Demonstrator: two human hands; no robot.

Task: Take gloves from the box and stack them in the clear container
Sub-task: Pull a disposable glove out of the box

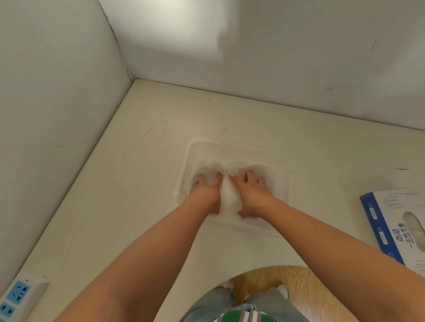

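Note:
A clear plastic container (287,168) sits on the cream table in the middle of the view. Inside it lies a heap of thin translucent white gloves (228,198). Both hands are down in the container, side by side. My left hand (207,189) presses on the left part of the heap with its fingers spread. My right hand (251,193) presses on the right part, fingers also spread. A ridge of glove plastic bulges up between the two hands. The blue and white glove box (392,225) lies flat at the right edge, its oval opening showing more gloves.
White walls meet in a corner at the back left of the table. A white and blue power strip (15,297) lies at the near left edge. The table's curved front edge and wooden floor show at the bottom, near my striped shirt.

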